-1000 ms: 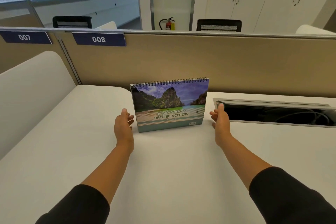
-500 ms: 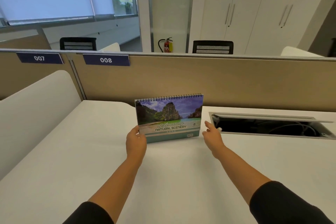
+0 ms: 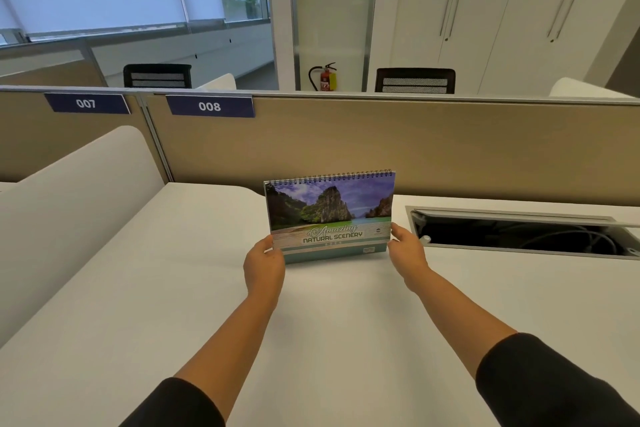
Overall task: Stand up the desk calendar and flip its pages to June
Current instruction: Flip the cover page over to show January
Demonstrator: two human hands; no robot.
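Desk calendar (image 3: pixel 330 215) is standing upright on the white desk (image 3: pixel 329 322), just in front of the tan partition (image 3: pixel 381 146), spiral binding at top, cover facing the camera & reading "Amazing Natural Scenery" over a cliff-and-lagoon photo. No month page is showing. Left hand (image 3: pixel 264 265) is pinching the cover's lower-left corner, thumb on the front, other fingers curled behind. Right hand (image 3: pixel 406 250) is gripping the lower-right edge w/ fingers partly closed round it, thumb on the front. Both arms are reaching fwd in black sleeves (image 3: pixel 547 381). Open cable tray (image 3: pixel 519 234) is sitting just right of the calendar, cables inside. Blue tags 007 (image 3: pixel 86 103) & 008 (image 3: pixel 210 106) are hanging on the partition top. Fire extinguisher (image 3: pixel 325 77) is standing well behind.
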